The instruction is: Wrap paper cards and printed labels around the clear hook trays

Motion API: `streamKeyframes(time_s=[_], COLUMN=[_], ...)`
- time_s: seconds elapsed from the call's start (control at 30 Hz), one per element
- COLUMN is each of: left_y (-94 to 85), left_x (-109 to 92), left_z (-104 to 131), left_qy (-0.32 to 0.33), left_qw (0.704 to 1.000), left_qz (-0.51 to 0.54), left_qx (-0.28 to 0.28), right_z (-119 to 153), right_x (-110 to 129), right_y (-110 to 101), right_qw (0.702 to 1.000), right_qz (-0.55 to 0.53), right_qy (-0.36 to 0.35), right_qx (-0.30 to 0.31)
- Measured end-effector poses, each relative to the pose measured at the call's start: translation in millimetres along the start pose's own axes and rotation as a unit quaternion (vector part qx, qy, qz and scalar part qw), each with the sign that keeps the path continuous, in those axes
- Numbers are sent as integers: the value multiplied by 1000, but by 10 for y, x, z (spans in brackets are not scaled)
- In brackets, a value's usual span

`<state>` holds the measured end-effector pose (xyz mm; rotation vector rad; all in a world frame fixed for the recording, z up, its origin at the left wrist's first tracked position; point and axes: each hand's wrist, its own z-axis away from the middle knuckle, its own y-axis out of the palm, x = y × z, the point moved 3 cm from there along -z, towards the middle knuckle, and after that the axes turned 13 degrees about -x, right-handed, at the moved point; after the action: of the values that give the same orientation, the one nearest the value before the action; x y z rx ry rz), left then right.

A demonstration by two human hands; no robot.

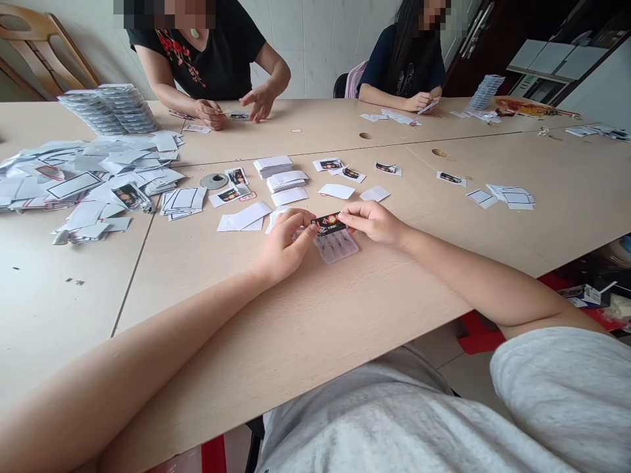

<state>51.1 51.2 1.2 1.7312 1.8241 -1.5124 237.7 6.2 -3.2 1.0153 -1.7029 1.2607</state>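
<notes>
Between my two hands is a black printed label card with an orange burst design. My left hand pinches its left end, thumb and forefinger closed. At the right end, the closed fingers of my right hand hold the same card. Just below the card, on the table, sits a small clear plastic box with small dark items inside. The card overlaps the far edge of this box; whether it is stuck down there I cannot tell. White paper slips lie beside my left hand.
Stacked white cards, a grey tape roll and several black labels lie beyond my hands. A big paper heap and stacked clear boxes are at left. Two people sit opposite, their hands at work. The table edge is near me.
</notes>
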Motion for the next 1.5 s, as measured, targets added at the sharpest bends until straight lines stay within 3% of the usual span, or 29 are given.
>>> streamKeyframes(time_s=[0.27, 0.6, 0.73, 0.93, 1.5], left_y=[24, 115, 125, 94, 63], left_x=[-35, 54, 69, 12, -1], left_z=[27, 85, 88, 107, 105], left_qy=[57, 73, 84, 155, 175], left_qw=[996, 977, 977, 978, 979], left_qz=[-68, -192, -188, -135, -110], left_qx=[27, 61, 58, 31, -2], right_z=[23, 9, -2, 13, 11], right_x=[72, 36, -21, -34, -16], right_y=[5, -69, -97, -108, -43], right_qw=[998, 994, 994, 995, 996], right_qz=[49, 113, 109, 73, -16], right_qy=[-16, 7, 20, 62, 85], right_qx=[-41, -2, 1, 24, 32])
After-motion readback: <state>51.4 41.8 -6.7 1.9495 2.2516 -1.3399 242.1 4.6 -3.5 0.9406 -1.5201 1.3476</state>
